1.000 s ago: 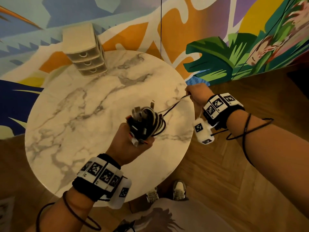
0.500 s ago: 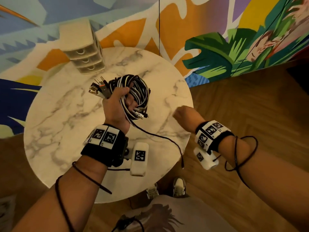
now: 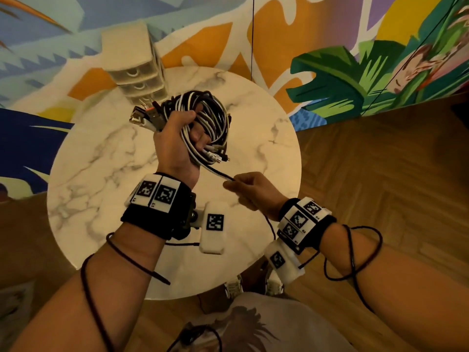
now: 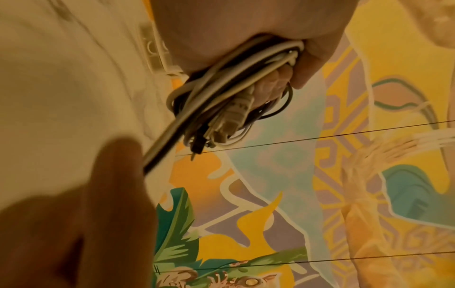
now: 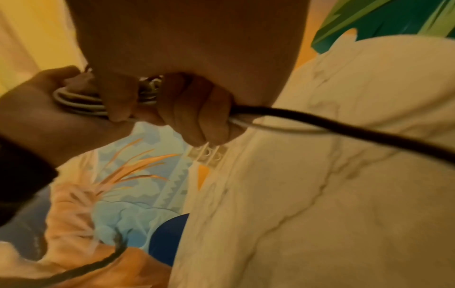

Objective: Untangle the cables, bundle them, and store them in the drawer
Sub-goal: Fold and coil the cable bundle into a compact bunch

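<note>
From the head view, the left hand (image 3: 175, 146) is curled tight around a fat bundle of cables (image 3: 203, 118), black ones and white ones, held up over the round marble table (image 3: 106, 158). Plugs stick out of the fist at both ends. One black cable (image 3: 218, 172) runs down out of the bundle to the right hand (image 3: 253, 191), which pinches it between thumb and fingers. At the far edge of the table stands a small drawer box (image 3: 134, 64) with three drawers, all closed. What is inside them cannot be seen.

From the left wrist view, the cables (image 4: 229, 81) are packed in the palm, and a grey plug (image 4: 236, 111) pokes out below.

From the right wrist view, the black cable (image 5: 344, 126) runs out of the curled fingers (image 5: 197, 109). The drawer box (image 5: 209, 154) shows small behind them.
</note>
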Available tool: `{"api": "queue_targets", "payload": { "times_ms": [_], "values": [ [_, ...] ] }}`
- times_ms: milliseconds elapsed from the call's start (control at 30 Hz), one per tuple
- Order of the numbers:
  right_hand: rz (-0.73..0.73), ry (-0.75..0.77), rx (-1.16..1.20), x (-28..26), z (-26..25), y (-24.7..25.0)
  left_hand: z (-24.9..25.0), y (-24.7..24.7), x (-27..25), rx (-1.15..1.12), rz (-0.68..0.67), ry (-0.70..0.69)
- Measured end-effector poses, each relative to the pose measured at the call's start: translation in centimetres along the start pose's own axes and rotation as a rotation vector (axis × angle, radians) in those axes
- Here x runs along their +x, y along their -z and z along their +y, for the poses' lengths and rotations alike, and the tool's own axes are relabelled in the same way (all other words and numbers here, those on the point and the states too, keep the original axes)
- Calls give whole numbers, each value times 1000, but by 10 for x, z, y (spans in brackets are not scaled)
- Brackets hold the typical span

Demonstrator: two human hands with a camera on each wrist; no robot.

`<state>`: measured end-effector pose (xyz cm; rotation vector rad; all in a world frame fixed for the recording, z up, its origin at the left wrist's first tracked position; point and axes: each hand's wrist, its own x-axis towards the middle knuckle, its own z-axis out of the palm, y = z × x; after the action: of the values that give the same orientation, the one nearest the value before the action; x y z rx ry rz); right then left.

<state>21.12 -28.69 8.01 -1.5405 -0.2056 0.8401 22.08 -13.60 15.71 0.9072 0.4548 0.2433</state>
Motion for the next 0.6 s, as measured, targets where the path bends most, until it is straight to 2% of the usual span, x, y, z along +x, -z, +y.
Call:
{"api": "queue_targets", "payload": {
  "times_ms": [133, 233, 367, 467, 500, 600],
  "values": [
    [143, 84, 17, 6, 9, 14, 2, -2, 3, 22, 6, -20],
    [200, 112, -92, 7, 19, 23, 2, -7, 5, 10, 1, -4],
    [233, 15, -71, -3, 39, 41, 11, -13, 18, -96, 25, -8],
    [184, -71, -54, -13, 45, 42, 17, -20, 22, -162, 14, -25],
    [157, -91, -127, -17, 45, 40, 19, -22, 23, -180, 1, -27],
    [55, -49, -622, -26, 50, 21, 22, -30, 22, -211, -12, -26]
  ]
}}
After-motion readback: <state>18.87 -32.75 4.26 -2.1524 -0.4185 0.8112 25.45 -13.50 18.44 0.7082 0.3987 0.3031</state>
